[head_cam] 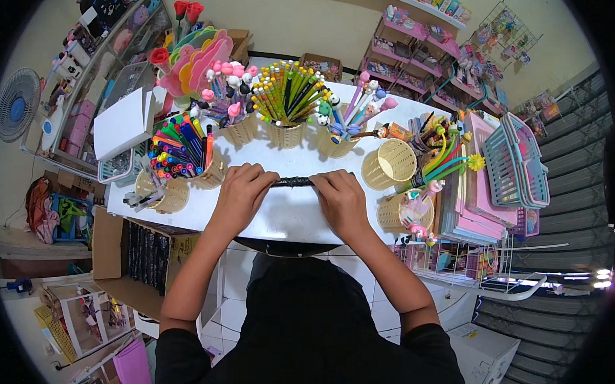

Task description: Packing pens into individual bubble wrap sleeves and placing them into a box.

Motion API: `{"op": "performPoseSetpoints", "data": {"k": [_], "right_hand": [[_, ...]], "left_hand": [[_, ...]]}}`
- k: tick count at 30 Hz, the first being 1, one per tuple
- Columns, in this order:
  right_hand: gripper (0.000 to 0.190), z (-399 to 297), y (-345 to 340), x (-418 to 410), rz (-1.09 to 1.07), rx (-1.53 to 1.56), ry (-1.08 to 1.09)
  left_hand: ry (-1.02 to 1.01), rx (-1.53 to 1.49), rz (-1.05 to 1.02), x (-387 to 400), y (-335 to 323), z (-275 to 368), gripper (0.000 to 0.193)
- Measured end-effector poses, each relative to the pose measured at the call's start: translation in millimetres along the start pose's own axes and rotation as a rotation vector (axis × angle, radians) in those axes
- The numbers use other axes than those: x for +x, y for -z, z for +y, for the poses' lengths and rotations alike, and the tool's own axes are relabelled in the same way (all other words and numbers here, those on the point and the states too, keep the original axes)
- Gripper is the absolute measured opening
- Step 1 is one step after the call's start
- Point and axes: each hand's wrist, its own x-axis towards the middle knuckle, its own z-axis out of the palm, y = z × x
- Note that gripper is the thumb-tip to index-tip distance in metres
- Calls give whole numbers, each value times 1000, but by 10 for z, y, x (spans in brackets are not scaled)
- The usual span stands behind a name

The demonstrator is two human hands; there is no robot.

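A narrow black plastic-wrapped packet (pixel 294 182) lies level between my hands above the white tabletop (pixel 293 218). My left hand (pixel 244 194) pinches its left end, and my right hand (pixel 341 198) grips the right end, with fingers partly covering it. Beyond them, woven cups hold yellow-green pencils (pixel 289 93), pens with figure toppers (pixel 233 90) and more topper pens (pixel 358 106). Colourful markers (pixel 181 148) fill a woven cup near my left hand. An empty woven cup (pixel 389 164) tilts to the right of my right hand, above another cup (pixel 405 214) with figure-topped pens.
At the right edge stand stacked notebooks (pixel 470 206) and a light-blue plastic basket (pixel 514 159). An open cardboard box (pixel 108 244) with black wrapped packets sits below the table's left side. A white box (pixel 124 119) rests on a basket at the back left.
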Motion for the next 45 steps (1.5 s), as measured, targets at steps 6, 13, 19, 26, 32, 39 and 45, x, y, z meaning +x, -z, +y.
{"op": "performPoseSetpoints", "data": {"k": [6, 13, 19, 26, 32, 39, 45], "right_hand": [[27, -98, 8, 6, 66, 33, 19], [23, 23, -36, 40, 36, 77, -4], [24, 127, -66, 101, -47, 80, 21], [21, 59, 7, 87, -63, 101, 28], [22, -96, 191, 79, -9, 127, 44], [23, -480, 638, 149, -99, 165, 243], [24, -972, 861, 269, -386, 390, 342]], "left_hand": [[-63, 10, 5, -49, -30, -21, 16], [-84, 22, 42, -26, -54, 48, 28], [-54, -32, -22, 162, -87, -77, 36], [-251, 89, -232, 323, 14, -44, 33], [-285, 67, -229, 267, 203, 71, 27], [-116, -222, -227, -187, 643, 458, 48], [218, -429, -286, -911, 1032, 766, 31]]}}
